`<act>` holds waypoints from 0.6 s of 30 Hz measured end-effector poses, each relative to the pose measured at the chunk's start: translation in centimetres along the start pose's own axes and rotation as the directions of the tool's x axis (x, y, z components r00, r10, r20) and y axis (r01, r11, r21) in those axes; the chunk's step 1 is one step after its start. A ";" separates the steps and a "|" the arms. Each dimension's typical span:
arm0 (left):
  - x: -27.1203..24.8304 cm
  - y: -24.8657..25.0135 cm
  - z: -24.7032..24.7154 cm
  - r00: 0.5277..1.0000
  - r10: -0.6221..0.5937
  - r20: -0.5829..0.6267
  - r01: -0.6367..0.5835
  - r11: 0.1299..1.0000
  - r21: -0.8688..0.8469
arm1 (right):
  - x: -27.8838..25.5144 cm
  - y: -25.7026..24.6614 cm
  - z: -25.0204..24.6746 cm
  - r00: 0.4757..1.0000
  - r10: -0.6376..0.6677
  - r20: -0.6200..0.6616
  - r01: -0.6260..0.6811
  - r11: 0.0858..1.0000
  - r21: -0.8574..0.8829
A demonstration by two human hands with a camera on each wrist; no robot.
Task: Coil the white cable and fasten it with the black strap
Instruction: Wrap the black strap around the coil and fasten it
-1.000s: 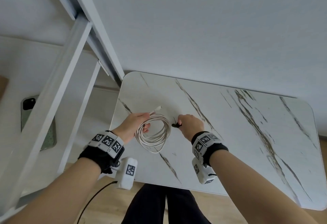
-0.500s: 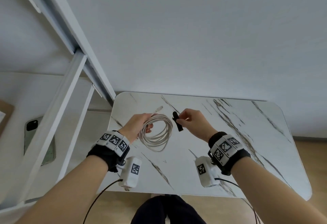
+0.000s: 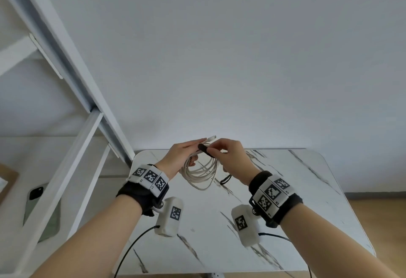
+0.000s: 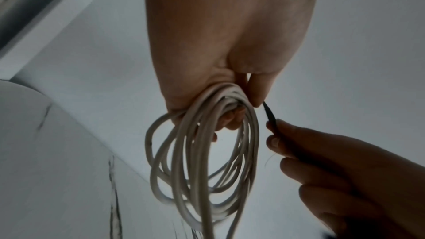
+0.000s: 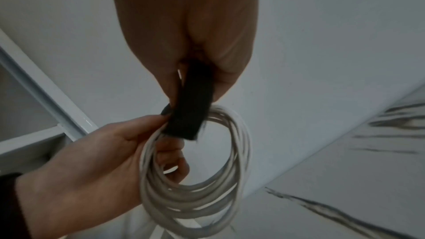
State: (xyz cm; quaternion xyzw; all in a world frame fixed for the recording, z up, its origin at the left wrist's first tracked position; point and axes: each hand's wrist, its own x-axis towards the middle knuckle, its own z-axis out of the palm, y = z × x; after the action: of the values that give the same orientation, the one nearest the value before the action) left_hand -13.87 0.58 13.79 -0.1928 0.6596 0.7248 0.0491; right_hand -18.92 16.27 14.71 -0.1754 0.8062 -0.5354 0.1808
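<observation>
Two hands: left hand grips coiled white cable; right hand pinches black strap

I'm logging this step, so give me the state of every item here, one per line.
white cable: coiled in loops, held off the table.
black strap: laid against the top of the coil, not yet fastened.
left hand: grips the coil.
right hand: pinches the strap.
phone: lying flat on the shelf.

Black wristbands carry white coded tiles; white camera pods trail black cables.
</observation>
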 end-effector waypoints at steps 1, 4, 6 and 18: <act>-0.1 0.3 0.2 1.000 0.007 -0.006 -0.007 1.000 0.011 | 0.0 -0.2 0.1 0.999 0.007 -0.035 -0.005 0.999 0.051; -0.3 0.9 0.7 1.000 0.031 0.003 -0.031 0.998 0.055 | -0.1 -0.9 0.2 0.994 0.058 -0.088 -0.039 0.977 0.209; -0.5 1.1 0.9 0.999 0.031 0.013 -0.032 0.997 0.076 | -0.1 -1.1 0.3 0.991 0.083 -0.102 -0.058 0.972 0.227; -0.9 1.0 1.3 0.999 0.017 0.034 -0.023 0.983 0.182 | 0.0 -0.6 0.3 0.992 0.107 -0.073 -0.094 0.982 0.162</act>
State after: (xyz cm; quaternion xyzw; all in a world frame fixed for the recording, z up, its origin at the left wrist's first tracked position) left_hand -13.67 1.84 15.13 -0.1692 0.7243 0.6647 0.0698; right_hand -18.69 15.84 15.18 -0.0976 0.7756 -0.5946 0.1879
